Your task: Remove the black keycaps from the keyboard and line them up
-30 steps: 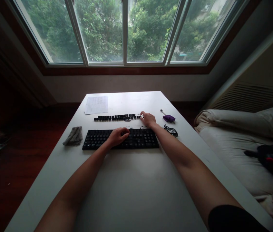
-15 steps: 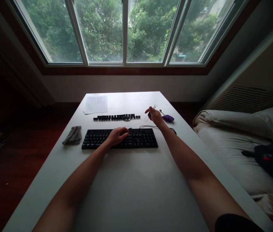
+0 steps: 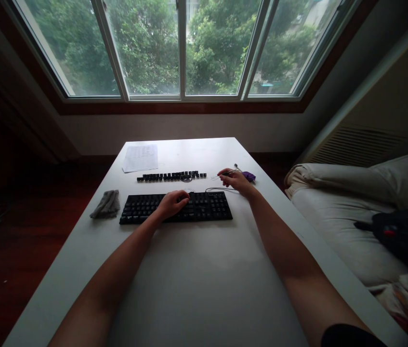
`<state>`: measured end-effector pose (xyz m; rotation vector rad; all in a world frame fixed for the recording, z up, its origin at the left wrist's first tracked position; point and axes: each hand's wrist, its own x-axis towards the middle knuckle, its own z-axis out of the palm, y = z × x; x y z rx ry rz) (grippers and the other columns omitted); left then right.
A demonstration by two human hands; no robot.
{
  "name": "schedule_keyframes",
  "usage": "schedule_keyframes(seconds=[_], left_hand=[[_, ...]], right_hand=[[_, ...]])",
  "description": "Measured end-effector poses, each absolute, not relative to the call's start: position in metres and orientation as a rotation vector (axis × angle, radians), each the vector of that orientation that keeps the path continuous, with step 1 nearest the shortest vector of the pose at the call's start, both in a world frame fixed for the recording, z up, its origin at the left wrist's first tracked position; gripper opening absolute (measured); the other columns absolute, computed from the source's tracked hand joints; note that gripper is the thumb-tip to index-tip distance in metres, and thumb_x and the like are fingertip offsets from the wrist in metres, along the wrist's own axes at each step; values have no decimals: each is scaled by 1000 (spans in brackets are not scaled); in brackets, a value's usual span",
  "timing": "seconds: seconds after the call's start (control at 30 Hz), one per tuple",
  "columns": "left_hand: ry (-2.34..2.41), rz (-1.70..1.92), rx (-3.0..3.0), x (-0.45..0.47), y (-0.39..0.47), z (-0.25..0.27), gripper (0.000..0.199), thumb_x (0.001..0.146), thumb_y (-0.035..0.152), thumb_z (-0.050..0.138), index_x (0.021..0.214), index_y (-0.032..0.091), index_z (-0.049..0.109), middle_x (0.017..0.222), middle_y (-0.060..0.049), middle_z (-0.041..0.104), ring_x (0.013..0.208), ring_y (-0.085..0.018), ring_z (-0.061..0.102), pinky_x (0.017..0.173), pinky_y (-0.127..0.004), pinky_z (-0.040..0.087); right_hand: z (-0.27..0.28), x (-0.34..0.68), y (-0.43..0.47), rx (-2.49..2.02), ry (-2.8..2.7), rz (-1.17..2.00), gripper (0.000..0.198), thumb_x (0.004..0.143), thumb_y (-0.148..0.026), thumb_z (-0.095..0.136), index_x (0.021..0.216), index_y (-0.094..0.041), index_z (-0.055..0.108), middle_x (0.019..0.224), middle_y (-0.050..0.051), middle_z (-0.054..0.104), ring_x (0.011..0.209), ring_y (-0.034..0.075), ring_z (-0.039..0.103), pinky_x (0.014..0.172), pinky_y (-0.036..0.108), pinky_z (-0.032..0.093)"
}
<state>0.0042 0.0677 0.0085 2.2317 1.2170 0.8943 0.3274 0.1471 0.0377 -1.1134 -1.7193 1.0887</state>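
Observation:
My left hand (image 3: 172, 203) lies across the middle of a black keyboard (image 3: 146, 209), its fingers curled towards the back edge. What is under the fingers is hidden. To the right and farther back, my right hand (image 3: 235, 180) is closed round a dark-handled wire keycap puller (image 3: 215, 178), with its thin wire ends pointing left over the table. Just behind the keyboard, black keycaps (image 3: 164, 177) stand in a row, a round dark item (image 3: 187, 180) in front of them. A purple pouch (image 3: 248, 177) sits close beyond my right hand.
A grey cloth (image 3: 105, 204) lies left of the keyboard on the white table (image 3: 189, 279). A printed sheet (image 3: 140, 158) is at the back left. The keyboard's cable (image 3: 220, 188) runs behind it. A pale sofa (image 3: 334, 217) with a dark bag stands on the right.
My right hand has come down and a little to the right with the keycap puller, now nearer the purple pouch. My left hand stays on the keyboard. The view has shifted slightly.

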Motion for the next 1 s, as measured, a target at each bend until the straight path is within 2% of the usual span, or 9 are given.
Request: schedule_keyframes(seconds=[0.13,0.3,0.5,0.8,1.0], left_hand=[[1231,891,2236,4,68,8,19,89,33,57,98,22,70,91,-2,72,80,-17,63,75,-29,49],[1223,902,2247,4,68,6,18,90,33,56,98,23,70,91,-2,71,79,-17,62,75,-29,48],[1218,909,2251,4,68,6,18,90,32,57,97,23,70,91,-2,71,79,-17,62,74,-28,48],[1240,898,2258,4,69,4,18,89,33,57,97,23,71,90,-2,72,81,-17,63,77,-29,49],[1230,908,2258,3,69,4,18,89,32,58,97,24,71,90,-2,71,79,-17,63,77,-29,49]], right_hand=[[37,321,141,-1080,-1587,1040,37,80,-45,71,104,-19,62,77,2,64,64,14,61,56,25,50],[38,322,138,-1087,-1631,1149,37,81,-46,71,102,-18,61,84,5,69,67,15,65,61,27,53],[39,325,136,-1138,-1774,1245,37,81,-48,71,97,-15,67,83,7,71,73,16,67,65,27,54],[40,318,135,-1081,-1702,1217,36,79,-44,74,97,-18,56,86,5,70,72,18,70,61,29,56],[41,318,133,-1058,-1711,1299,37,77,-45,76,98,-17,64,87,7,71,78,19,70,68,31,58]])
